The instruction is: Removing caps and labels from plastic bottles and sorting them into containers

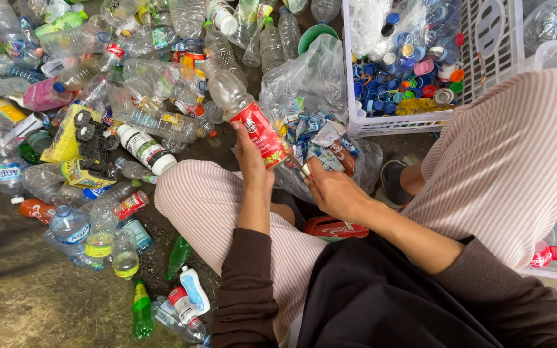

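Bottle (249,116) in left hand (253,164), right hand (333,190) beside; bag (311,90) behind; crate (485,71) right, caps (394,80) inside; bottle pile (98,96) left.

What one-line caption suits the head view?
Seated person's left hand holds a red-labelled clear bottle while the right hand works at its label, among scattered bottles, beside a white crate of caps.

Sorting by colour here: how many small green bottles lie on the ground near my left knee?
2: one dark green bottle beside the knee, one bright green bottle lower left. More may hide in the pile.
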